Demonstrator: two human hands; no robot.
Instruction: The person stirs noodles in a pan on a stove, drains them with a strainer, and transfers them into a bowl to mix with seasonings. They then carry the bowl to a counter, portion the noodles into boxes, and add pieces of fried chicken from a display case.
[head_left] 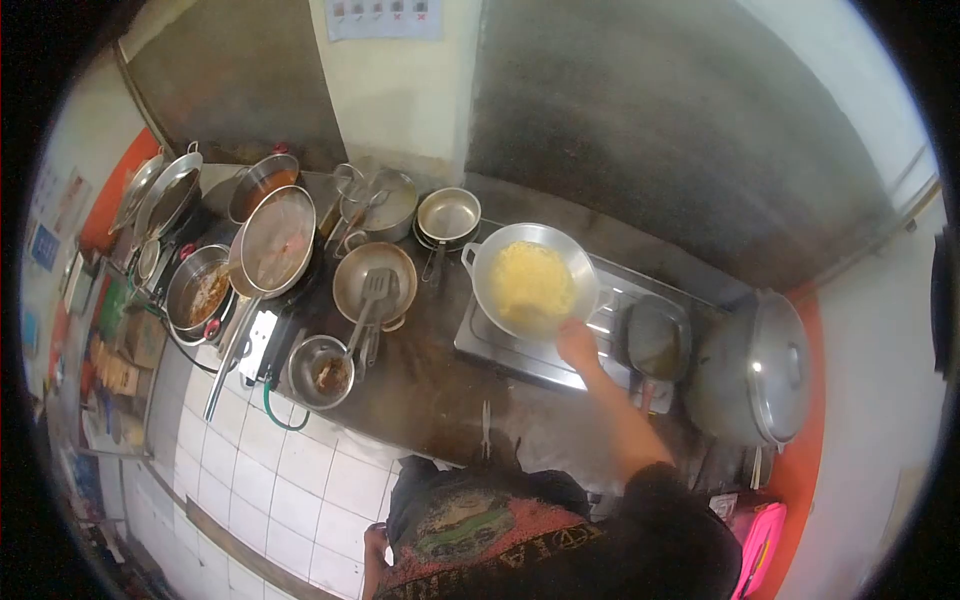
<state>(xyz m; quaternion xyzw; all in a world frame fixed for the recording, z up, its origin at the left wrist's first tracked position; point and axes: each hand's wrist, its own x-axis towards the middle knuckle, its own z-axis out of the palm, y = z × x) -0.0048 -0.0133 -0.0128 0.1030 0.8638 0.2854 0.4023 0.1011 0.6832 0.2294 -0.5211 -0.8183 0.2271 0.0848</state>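
My right hand (pixel 577 342) is closed in a fist at the front right rim of a wide silver wok (pixel 482 262); whatever it grips is hidden. Bright yellow food (pixel 533 276), resembling beaten egg, spreads across the wok's bottom, with a darker patch near the hand. The wok stands on a steel gas stove (pixel 500 343). My left hand (pixel 376 545) hangs low beside my dark apron, its fingers curled near a small dark thing. A slim pair of metal tongs (pixel 487 428) lies at the counter's front edge, between my two hands.
Right of the wok sit a dark square pan (pixel 655 335) and a big lidded pot (pixel 750 370). To the left are a pan with a slotted turner (pixel 376 285), a small bowl with brown residue (pixel 320 371), a large strainer (pixel 279 241) and a pot of orange liquid (pixel 264 185).
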